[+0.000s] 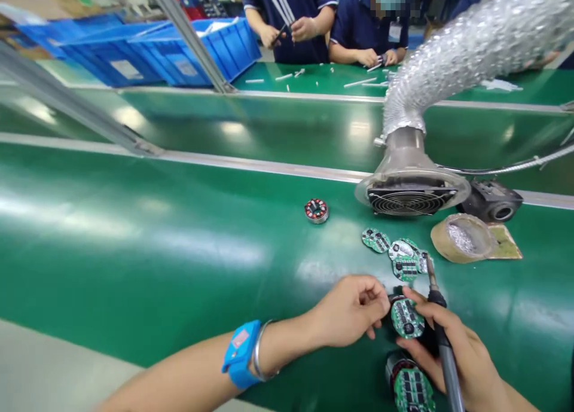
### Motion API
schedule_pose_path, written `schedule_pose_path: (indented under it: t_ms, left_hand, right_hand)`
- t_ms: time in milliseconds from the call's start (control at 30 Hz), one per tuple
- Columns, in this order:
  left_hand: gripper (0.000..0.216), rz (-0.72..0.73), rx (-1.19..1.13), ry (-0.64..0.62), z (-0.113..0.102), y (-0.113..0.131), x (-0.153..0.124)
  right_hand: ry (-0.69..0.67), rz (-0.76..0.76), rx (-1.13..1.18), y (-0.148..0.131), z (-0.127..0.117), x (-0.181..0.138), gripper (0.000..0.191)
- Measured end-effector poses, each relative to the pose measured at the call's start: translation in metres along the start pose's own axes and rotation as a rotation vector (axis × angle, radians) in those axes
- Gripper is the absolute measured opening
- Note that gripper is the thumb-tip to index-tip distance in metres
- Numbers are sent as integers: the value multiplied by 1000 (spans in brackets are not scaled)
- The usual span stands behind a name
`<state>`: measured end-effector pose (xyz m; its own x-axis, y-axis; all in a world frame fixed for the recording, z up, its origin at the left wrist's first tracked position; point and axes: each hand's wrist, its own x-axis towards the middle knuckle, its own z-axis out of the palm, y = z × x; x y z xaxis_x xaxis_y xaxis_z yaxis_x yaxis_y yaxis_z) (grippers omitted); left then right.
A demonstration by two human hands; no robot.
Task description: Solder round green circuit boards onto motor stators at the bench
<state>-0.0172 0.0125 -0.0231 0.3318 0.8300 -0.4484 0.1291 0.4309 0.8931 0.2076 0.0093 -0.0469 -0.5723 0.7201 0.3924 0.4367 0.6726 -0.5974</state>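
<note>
Round green circuit board (406, 317), dotted with small black parts, at near right on the green belt (179, 250). My left hand (354, 310) pinches its left edge with curled fingers; my right hand (452, 355), closed around a soldering iron (442, 334), touches its right rim.

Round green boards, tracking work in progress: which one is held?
The board pinched between left hand and the right hand holding the soldering iron; others lie in a cluster on the belt, another by the right wrist.
</note>
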Motion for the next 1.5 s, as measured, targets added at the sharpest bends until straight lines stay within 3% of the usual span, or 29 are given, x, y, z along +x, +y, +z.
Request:
schedule_pose_path:
  t_ms: [167,267,600,733,867,933,1000,1167,1233,1333,1400,1500]
  left_hand:
    - [19,729,566,172,-16,-13,3]
    - [22,891,740,179,-18,-17,9]
    - [24,766,622,359,15,-20,-18]
    - [41,750,699,280,8,-16,-31]
    - [60,665,705,112,-4,13,-36]
    - [84,651,781,-50,2,23,-36]
    - [99,654,921,-121,14,24,-35]
    - [67,565,1177,-69,38,11,-21]
    - [62,561,1000,-32,32,9,-15]
    - [67,513,277,2,13,8,-11]
    - [77,422,-166,-40,0,7,-14]
    - [82,329,-635,-109,-11,5,-21]
  right_hand:
    - [13,16,-35,2,-1,-1,41]
    - [19,22,-51,2,-1,-2,42]
    - [-15,18,-56,-2,-3,2,43]
    - [-28,3,-5,0,-5,6,47]
    - [-57,9,73,1,-20,8,47]
    - [22,8,60,0,-30,8,41]
    - [134,18,17,-2,-37,7,36]
    - [303,-37,-50,4,-38,5,36]
    - [336,-49,-59,9,-36,5,36]
    - [408,-37,-100,11,-35,5,33]
    - [447,-18,-124,10,-34,6,31]
    - [468,-3,-140,11,-32,4,25]
